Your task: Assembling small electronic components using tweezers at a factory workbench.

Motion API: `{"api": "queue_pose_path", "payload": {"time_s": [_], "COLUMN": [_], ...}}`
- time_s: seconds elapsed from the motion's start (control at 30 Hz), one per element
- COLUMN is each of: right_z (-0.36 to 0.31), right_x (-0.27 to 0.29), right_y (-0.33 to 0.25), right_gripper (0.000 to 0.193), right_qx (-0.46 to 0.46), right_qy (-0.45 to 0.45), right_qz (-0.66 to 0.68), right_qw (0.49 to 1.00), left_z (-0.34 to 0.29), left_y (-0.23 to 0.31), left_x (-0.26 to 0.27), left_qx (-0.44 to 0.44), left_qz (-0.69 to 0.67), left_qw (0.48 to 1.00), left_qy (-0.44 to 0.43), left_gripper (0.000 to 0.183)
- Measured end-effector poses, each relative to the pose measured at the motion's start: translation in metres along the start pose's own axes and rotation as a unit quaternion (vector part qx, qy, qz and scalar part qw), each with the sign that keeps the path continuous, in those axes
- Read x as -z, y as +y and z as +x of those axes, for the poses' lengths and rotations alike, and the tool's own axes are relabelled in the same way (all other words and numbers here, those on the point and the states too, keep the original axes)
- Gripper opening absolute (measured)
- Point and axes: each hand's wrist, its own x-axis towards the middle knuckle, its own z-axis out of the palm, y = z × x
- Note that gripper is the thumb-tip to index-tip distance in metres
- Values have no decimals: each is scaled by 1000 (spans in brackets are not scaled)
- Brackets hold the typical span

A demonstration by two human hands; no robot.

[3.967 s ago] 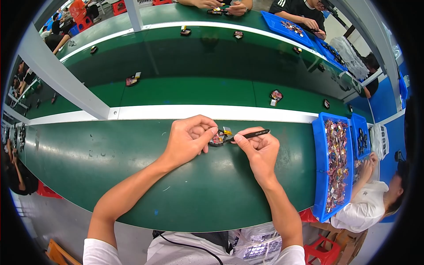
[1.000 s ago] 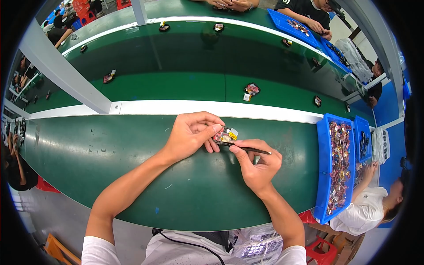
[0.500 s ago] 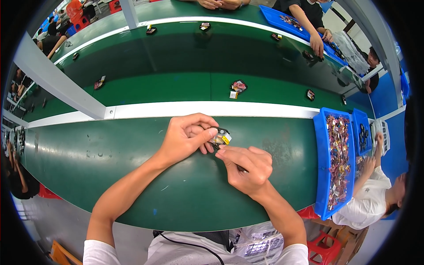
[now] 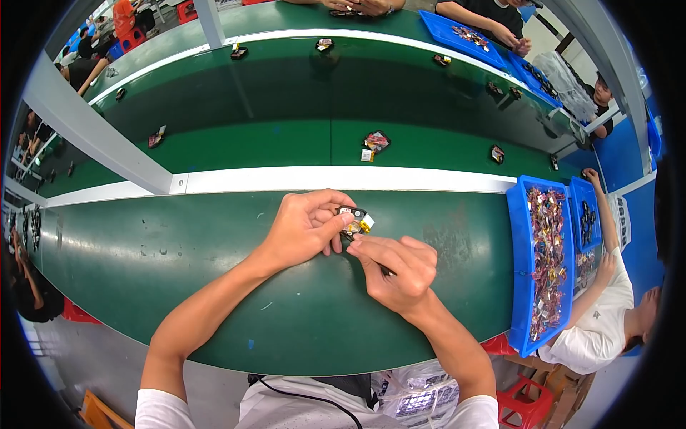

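Between the thumb and fingers of my left hand point(image 4: 309, 225) is a small open black plastic housing point(image 4: 362, 212), tilted above the green bench. Inside it show a pale part and a battery with yellow tape and a white end point(image 4: 366, 222). My right hand point(image 4: 401, 270) is closed in a pinch, its fingertips against the housing's lower edge. A thin dark tool point(image 4: 388, 272) peeks out under the right palm; its tip is hidden by my fingers.
Beyond a white rail point(image 4: 343, 179), a green belt point(image 4: 271, 136) carries several black housings with wired parts point(image 4: 376, 141). A long blue tray point(image 4: 522, 264) of small wired parts stands at right, beside a smaller blue tray point(image 4: 587, 214). A co-worker in white point(image 4: 600, 307) sits there.
The pieces on the belt have shifted slightly left. The co-worker at right now stretches an arm past the small tray; one across the belt has drawn a hand back. My hands barely moved.
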Motion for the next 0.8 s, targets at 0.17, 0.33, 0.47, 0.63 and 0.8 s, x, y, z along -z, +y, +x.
{"api": "queue_pose_path", "payload": {"time_s": [0.17, 0.33, 0.47, 0.63, 0.8], "right_z": [-3, -2, -1, -1, -1], "right_x": [-2, -2, -1, -1, 0], "right_y": [2, 2, 1, 2, 1], "right_gripper": [24, 24, 21, 17, 16], "right_qx": [4, 8, 2, -3, -16], "right_qy": [1, 4, 0, 5, 1], "right_qz": [-5, -8, -10, -2, 7], "right_qw": [1000, 1000, 1000, 1000, 1000], "left_z": [-1, -1, -1, 0, 2], "left_y": [-1, 0, -4, -4, 1], "left_x": [-4, -7, -9, -10, -9], "left_qx": [-3, -3, -17, -9, 6], "left_qz": [27, 40, 34, 19, 13], "left_qw": [1000, 999, 999, 999, 999], "left_qy": [9, 22, 36, 44, 43], "left_gripper": [21, 18, 16, 14, 12]}}
